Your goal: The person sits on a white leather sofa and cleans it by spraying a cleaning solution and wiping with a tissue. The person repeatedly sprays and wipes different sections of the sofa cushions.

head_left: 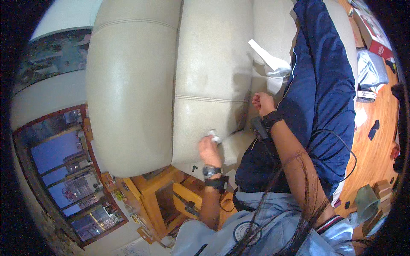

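Observation:
My left hand [209, 150] is closed around a small white wad [214, 136], perhaps crumpled tissue, pressed against the beige sofa backrest [205, 123]. The hand is slightly blurred. To the right, my right hand [263, 103] hovers beside my thigh with its fingers curled in and nothing visible in them. Beyond it, a white sheet-like thing [273, 64] with a long narrow end lies on the sofa against my leg. Dark bands circle both wrists, and the left one also has a watch [211, 171].
My legs in navy trousers [324, 68] stretch along the sofa. A black cable [348, 149] loops over them. Wooden furniture [160, 196] stands at the lower left, near a window [72, 179]. Boxes [373, 32] and a silvery bag [370, 70] lie on the wooden floor [363, 162] at right.

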`<state>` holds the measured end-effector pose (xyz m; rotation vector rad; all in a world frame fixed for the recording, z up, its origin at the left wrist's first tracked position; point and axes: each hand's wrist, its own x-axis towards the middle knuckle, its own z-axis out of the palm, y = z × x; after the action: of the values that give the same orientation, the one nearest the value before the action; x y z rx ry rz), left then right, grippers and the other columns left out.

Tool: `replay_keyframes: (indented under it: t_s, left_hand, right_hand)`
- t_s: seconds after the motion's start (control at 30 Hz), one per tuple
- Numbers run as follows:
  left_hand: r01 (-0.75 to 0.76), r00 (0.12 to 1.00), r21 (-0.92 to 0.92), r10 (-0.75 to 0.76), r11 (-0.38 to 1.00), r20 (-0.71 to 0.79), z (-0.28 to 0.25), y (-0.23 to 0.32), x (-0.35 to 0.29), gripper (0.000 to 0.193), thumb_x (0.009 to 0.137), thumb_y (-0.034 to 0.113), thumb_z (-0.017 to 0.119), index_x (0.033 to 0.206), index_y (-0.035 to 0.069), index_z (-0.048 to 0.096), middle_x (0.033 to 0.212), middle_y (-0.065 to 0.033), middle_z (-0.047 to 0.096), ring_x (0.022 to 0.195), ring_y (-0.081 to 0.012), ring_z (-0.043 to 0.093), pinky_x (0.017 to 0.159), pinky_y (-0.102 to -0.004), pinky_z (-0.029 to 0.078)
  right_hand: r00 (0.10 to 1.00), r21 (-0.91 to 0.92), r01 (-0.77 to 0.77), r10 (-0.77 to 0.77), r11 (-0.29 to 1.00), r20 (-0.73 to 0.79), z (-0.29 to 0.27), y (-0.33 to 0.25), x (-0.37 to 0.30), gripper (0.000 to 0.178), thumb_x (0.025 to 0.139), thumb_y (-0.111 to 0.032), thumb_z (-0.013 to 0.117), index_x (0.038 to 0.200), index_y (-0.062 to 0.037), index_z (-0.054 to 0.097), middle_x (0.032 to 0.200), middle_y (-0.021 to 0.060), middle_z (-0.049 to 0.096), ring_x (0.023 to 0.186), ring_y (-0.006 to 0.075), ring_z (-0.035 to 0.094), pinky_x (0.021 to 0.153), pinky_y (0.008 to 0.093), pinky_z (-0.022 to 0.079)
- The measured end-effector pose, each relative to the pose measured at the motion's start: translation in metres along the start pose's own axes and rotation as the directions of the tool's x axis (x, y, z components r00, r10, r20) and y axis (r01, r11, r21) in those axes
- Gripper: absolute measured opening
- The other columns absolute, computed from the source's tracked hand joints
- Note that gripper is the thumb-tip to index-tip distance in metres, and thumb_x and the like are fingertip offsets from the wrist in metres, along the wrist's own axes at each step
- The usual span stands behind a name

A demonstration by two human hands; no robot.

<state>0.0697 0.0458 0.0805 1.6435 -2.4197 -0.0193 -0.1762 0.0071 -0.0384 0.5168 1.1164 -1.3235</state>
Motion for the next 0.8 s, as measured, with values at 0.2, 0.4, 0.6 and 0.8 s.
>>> replay_keyframes:
  t_s: [0.2, 0.4, 0.6, 0.8]
  left_hand:
    - [0.036, 0.998, -0.017, -0.035, 0.999, 0.055, 0.02, 0.011, -0.021, 0.018, 0.075, 0.004, 0.054, 0.091, 0.007, 0.062, 0.095, -0.0152, 0.057, 0.083, -0.0334, 0.055, 0.071, -0.04, 0.046]
    - [0.29, 0.921, 0.077, -0.256, 0.954, -0.294, -0.071, -0.031, 0.024, 0.022, 0.077, 0.0, 0.059, 0.097, 0.006, 0.064, 0.089, -0.0124, 0.057, 0.08, -0.0294, 0.058, 0.068, -0.0381, 0.047]
    - [0.296, 0.889, -0.018, -0.282, 0.955, -0.362, -0.058, -0.017, 0.042, 0.017, 0.079, 0.001, 0.06, 0.096, 0.003, 0.063, 0.088, -0.0136, 0.058, 0.076, -0.0288, 0.058, 0.066, -0.0378, 0.048]
    - [0.293, 0.915, -0.131, -0.317, 0.947, -0.248, -0.041, -0.004, 0.03, 0.017, 0.082, 0.002, 0.056, 0.099, 0.001, 0.06, 0.093, -0.014, 0.057, 0.088, -0.0312, 0.055, 0.076, -0.0394, 0.045]
  right_hand:
    - [0.999, 0.004, 0.034, -0.034, 0.999, -0.014, 0.0, -0.009, -0.011, 0.012, 0.083, -0.016, 0.052, 0.078, -0.0065, 0.056, 0.066, 0.0026, 0.057, 0.053, 0.013, 0.054, 0.044, 0.0239, 0.042]
    - [0.999, -0.062, 0.046, -0.045, 0.997, 0.022, -0.005, 0.005, 0.003, 0.012, 0.084, -0.016, 0.051, 0.082, -0.0059, 0.057, 0.067, 0.0027, 0.057, 0.053, 0.0133, 0.054, 0.043, 0.0238, 0.042]
    - [0.999, -0.089, 0.035, -0.035, 0.995, 0.0, -0.01, 0.005, 0.019, 0.011, 0.083, -0.018, 0.054, 0.081, -0.0071, 0.058, 0.068, 0.0025, 0.058, 0.053, 0.0137, 0.055, 0.043, 0.0237, 0.042]
    - [0.997, -0.153, 0.031, -0.041, 0.988, -0.065, -0.012, 0.017, 0.033, 0.011, 0.082, -0.018, 0.055, 0.08, -0.0075, 0.058, 0.067, 0.003, 0.058, 0.054, 0.0138, 0.056, 0.044, 0.0253, 0.043]
